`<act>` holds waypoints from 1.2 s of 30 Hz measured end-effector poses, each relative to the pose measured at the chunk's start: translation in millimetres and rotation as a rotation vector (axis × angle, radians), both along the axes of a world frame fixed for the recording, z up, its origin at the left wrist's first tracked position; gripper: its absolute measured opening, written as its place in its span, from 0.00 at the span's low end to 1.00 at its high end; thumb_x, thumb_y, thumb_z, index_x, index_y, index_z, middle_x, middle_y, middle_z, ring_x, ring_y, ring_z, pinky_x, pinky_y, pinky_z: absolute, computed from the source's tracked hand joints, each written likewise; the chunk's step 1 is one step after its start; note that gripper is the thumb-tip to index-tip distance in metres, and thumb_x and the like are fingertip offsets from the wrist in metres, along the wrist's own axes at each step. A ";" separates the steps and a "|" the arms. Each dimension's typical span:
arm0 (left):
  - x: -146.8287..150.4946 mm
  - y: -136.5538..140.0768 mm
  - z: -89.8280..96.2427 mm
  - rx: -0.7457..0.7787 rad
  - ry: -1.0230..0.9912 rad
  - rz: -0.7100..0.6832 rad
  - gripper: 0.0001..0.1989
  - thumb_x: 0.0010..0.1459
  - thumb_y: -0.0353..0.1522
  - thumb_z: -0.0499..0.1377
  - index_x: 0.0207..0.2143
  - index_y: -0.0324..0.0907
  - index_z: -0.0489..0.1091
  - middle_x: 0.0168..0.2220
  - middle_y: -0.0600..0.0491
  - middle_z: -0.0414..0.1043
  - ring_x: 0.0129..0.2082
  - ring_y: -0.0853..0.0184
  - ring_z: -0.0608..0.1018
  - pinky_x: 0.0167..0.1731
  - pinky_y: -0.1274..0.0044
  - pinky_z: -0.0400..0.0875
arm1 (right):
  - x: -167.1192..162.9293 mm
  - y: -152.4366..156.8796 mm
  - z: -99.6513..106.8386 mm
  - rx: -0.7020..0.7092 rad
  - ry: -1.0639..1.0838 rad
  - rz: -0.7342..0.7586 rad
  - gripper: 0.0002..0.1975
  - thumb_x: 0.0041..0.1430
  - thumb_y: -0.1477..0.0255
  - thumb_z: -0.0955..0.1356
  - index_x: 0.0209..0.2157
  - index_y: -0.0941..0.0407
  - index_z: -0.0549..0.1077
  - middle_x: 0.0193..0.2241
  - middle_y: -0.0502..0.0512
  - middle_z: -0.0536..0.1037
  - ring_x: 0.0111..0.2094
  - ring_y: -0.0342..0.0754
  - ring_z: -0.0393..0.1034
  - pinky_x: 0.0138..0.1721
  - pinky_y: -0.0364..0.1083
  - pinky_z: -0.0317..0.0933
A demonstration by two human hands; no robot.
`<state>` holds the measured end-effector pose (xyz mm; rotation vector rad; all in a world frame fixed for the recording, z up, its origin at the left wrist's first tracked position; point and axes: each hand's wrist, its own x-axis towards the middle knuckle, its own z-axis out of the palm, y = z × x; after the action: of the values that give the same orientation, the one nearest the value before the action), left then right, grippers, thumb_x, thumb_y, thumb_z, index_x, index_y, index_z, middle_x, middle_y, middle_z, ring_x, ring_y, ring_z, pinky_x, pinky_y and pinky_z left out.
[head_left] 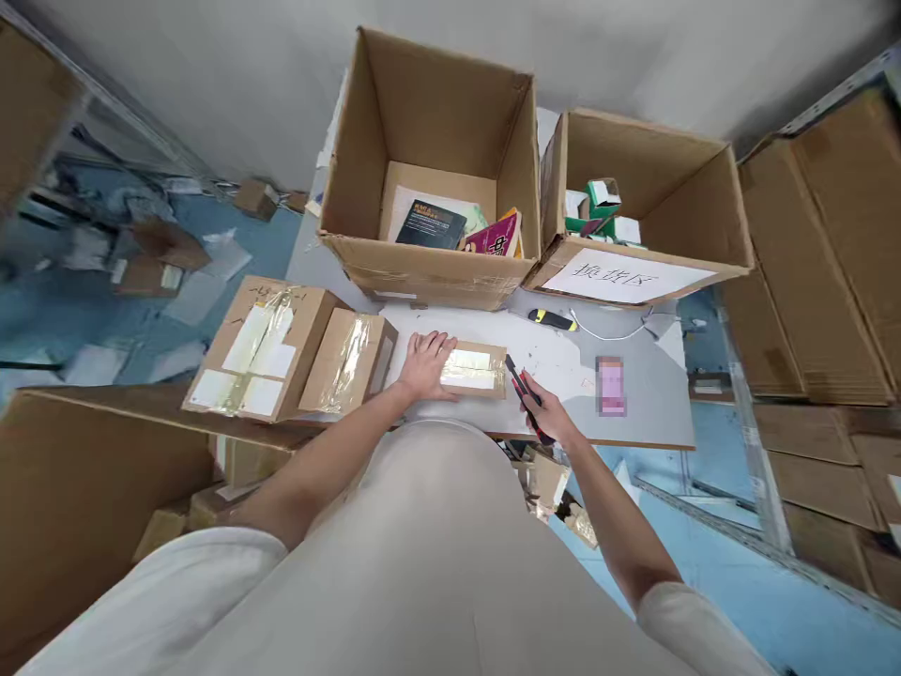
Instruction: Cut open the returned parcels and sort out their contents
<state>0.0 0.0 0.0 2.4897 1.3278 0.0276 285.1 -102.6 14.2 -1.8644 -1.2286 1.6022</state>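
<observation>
A small taped cardboard box (497, 385) with white labels lies on the white table in front of me. My left hand (426, 366) rests on its left end, fingers stretched out over the top. In my right hand (547, 410) is a black and red utility knife (525, 390), its tip close to the right end of the box; I cannot tell whether it touches. Left of my left hand stand a taped brown box (344, 361) and a larger taped box (243, 347) with white labels and handwriting.
Behind them are an open carton (429, 272) with books and another open carton (633, 272) with small green-white boxes. A yellow-black cutter (553, 320), a white cable (609, 336) and a blurred pink item (611, 386) lie on the table (654, 418). Stacked cartons (817, 329) flank the right.
</observation>
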 end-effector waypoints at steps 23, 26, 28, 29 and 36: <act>2.6 -3.6 -4.4 0.011 -0.079 0.036 0.58 0.35 0.53 0.65 0.65 0.35 0.50 0.62 0.33 0.53 0.61 0.42 0.56 0.61 0.51 0.35 | 0.9 -26.0 23.2 -0.029 -0.152 0.182 0.31 0.62 0.68 0.60 0.66 0.53 0.51 0.22 0.46 0.69 0.15 0.39 0.64 0.20 0.40 0.63; 2.7 -4.0 -4.7 0.017 -0.075 0.041 0.59 0.35 0.53 0.65 0.65 0.34 0.50 0.62 0.33 0.53 0.61 0.43 0.56 0.61 0.51 0.36 | -4.7 -40.2 19.3 -0.017 -0.121 0.113 0.32 0.63 0.67 0.60 0.67 0.54 0.49 0.22 0.46 0.68 0.15 0.39 0.63 0.20 0.41 0.63; 2.9 -3.9 -5.9 0.016 -0.073 0.044 0.59 0.35 0.53 0.65 0.65 0.34 0.50 0.63 0.33 0.53 0.61 0.42 0.56 0.61 0.51 0.35 | -7.8 -50.1 16.5 0.000 -0.099 0.110 0.32 0.63 0.66 0.59 0.67 0.54 0.49 0.21 0.45 0.68 0.15 0.39 0.62 0.21 0.41 0.63; 3.0 -3.7 -6.8 0.015 -0.071 0.048 0.59 0.35 0.53 0.65 0.65 0.34 0.49 0.63 0.33 0.52 0.61 0.42 0.56 0.61 0.51 0.35 | -8.6 -54.5 15.1 0.004 -0.095 0.132 0.31 0.63 0.66 0.59 0.67 0.54 0.50 0.20 0.45 0.68 0.15 0.39 0.62 0.21 0.41 0.63; 2.5 -4.6 -7.2 -0.013 -0.028 0.031 0.62 0.35 0.56 0.64 0.66 0.35 0.46 0.66 0.35 0.48 0.64 0.42 0.52 0.62 0.51 0.32 | 7.6 -67.9 9.4 0.013 -0.172 0.194 0.30 0.64 0.65 0.58 0.66 0.52 0.51 0.25 0.47 0.73 0.18 0.41 0.66 0.27 0.43 0.66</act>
<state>2.5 -4.6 -7.2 2.4495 1.3508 0.0602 292.7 -170.5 23.7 -1.9599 -1.5319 1.5501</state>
